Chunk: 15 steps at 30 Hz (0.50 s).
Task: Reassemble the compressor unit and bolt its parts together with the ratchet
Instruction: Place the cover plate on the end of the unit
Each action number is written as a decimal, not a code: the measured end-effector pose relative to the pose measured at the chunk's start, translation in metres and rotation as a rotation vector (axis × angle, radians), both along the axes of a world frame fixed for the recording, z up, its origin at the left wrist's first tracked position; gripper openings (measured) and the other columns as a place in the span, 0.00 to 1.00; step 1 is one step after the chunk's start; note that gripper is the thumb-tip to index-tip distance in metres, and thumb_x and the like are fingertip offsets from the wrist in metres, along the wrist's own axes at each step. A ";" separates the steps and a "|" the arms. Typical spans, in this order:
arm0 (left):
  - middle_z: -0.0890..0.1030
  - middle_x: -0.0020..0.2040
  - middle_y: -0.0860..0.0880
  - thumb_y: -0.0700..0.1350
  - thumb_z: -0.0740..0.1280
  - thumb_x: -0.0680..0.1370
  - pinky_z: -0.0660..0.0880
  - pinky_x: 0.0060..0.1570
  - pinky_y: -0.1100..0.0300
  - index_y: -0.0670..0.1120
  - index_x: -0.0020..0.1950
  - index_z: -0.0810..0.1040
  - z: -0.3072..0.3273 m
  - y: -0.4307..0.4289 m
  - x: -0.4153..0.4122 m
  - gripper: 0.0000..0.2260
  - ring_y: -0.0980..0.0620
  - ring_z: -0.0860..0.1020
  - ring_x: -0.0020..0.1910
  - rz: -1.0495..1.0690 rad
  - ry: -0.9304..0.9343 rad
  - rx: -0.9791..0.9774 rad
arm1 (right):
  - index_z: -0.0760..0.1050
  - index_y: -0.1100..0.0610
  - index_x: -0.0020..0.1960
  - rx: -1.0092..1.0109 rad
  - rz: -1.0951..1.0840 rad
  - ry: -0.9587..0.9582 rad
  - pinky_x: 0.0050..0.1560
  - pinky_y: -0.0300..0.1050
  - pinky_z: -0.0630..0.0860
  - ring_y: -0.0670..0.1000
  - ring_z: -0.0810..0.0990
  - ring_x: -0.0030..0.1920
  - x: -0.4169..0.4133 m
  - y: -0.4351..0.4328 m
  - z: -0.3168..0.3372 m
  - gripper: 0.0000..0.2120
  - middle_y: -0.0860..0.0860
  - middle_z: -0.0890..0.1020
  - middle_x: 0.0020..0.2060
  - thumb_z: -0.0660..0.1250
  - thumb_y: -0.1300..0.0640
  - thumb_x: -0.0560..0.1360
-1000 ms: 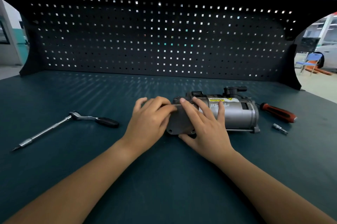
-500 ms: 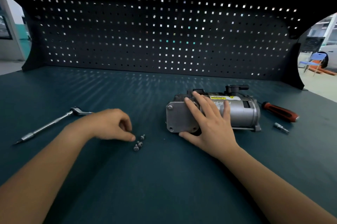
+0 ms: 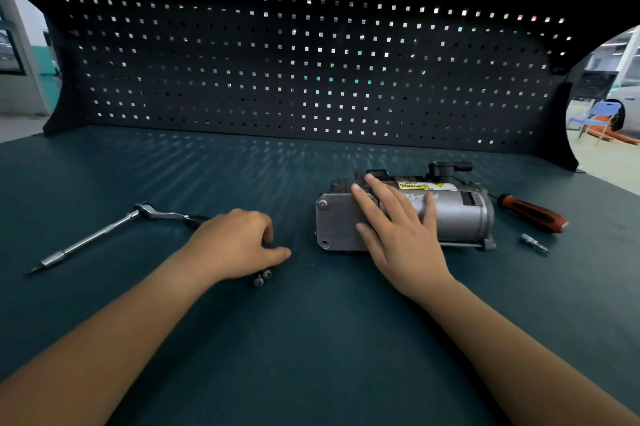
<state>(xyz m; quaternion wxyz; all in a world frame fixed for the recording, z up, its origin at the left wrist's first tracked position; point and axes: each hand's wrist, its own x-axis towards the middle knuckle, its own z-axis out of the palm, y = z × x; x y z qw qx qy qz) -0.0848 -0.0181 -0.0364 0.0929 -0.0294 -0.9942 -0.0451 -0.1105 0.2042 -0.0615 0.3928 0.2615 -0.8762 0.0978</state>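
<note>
While the ratchet [image 3: 114,228] lies at the left of the bench [image 3: 311,339], the left hand [image 3: 235,245] curls over two loose bolts [image 3: 262,277], whether pinching one I cannot tell; the right hand [image 3: 398,235] rests flat, fingers straight, on the compressor [image 3: 457,214], with a screwdriver [image 3: 533,214] to its right.

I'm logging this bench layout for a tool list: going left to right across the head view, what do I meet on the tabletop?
From the left: ratchet → left hand → compressor unit → red-handled screwdriver. Left out as overlapping: bolts, right hand, loose bit.
</note>
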 end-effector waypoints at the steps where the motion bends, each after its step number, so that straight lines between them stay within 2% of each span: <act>1: 0.77 0.42 0.57 0.61 0.66 0.71 0.69 0.40 0.60 0.55 0.38 0.70 -0.001 0.001 0.000 0.12 0.53 0.76 0.46 -0.014 -0.027 0.006 | 0.72 0.57 0.67 -0.018 0.006 0.010 0.59 0.73 0.61 0.58 0.77 0.60 -0.001 0.000 0.000 0.22 0.55 0.75 0.65 0.62 0.54 0.74; 3: 0.76 0.38 0.59 0.57 0.67 0.73 0.69 0.39 0.61 0.56 0.35 0.70 -0.003 0.002 0.000 0.10 0.55 0.77 0.44 -0.046 -0.071 0.026 | 0.68 0.57 0.70 -0.065 0.025 -0.019 0.63 0.71 0.57 0.56 0.75 0.63 -0.002 0.000 0.000 0.24 0.53 0.74 0.65 0.63 0.55 0.74; 6: 0.74 0.35 0.60 0.53 0.67 0.74 0.71 0.40 0.62 0.56 0.34 0.70 -0.004 0.004 -0.002 0.10 0.56 0.77 0.43 -0.064 -0.056 0.080 | 0.55 0.53 0.75 -0.141 0.089 -0.146 0.70 0.62 0.43 0.49 0.68 0.69 -0.004 0.003 0.000 0.29 0.49 0.71 0.67 0.63 0.54 0.77; 11: 0.73 0.34 0.59 0.50 0.68 0.75 0.67 0.39 0.63 0.52 0.37 0.73 -0.004 0.005 -0.001 0.08 0.56 0.73 0.38 -0.085 0.156 0.201 | 0.66 0.52 0.68 -0.296 0.144 -0.176 0.70 0.46 0.36 0.44 0.69 0.65 -0.009 0.007 0.000 0.24 0.44 0.74 0.63 0.67 0.51 0.75; 13: 0.75 0.33 0.57 0.46 0.70 0.74 0.66 0.34 0.68 0.51 0.36 0.74 -0.001 0.007 0.002 0.08 0.59 0.73 0.34 -0.128 0.229 0.342 | 0.68 0.52 0.66 -0.300 0.156 -0.167 0.69 0.42 0.35 0.42 0.68 0.65 -0.011 0.008 -0.001 0.22 0.42 0.74 0.63 0.67 0.51 0.74; 15: 0.77 0.31 0.56 0.43 0.72 0.72 0.67 0.33 0.74 0.52 0.34 0.75 0.003 0.010 0.005 0.09 0.61 0.75 0.31 -0.142 0.285 0.494 | 0.70 0.52 0.65 -0.302 0.167 -0.157 0.68 0.40 0.35 0.42 0.68 0.65 -0.012 0.009 -0.001 0.20 0.42 0.74 0.64 0.68 0.51 0.74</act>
